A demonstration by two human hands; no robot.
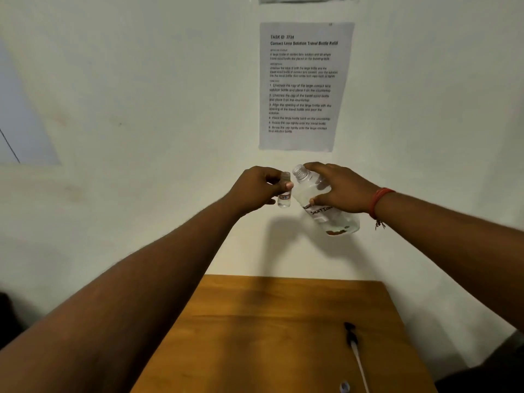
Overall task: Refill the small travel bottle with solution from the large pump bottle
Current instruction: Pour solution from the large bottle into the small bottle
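My left hand (pixel 259 188) grips the small clear travel bottle (pixel 284 197), upright and uncapped, held in the air in front of the wall. My right hand (pixel 338 190) grips the large clear bottle (pixel 323 204), which carries a handwritten "SOLUTION" label. The large bottle is tilted, its open threaded neck leaning left, right beside the small bottle's mouth. Clear liquid sits in the large bottle. Both bottles hang well above the wooden table (pixel 255 330).
The black pump head with its long white tube (pixel 354 347) lies on the table at the right. A small clear cap (pixel 344 387) sits near the table's front edge. A printed task sheet (pixel 303 86) hangs on the white wall behind the hands.
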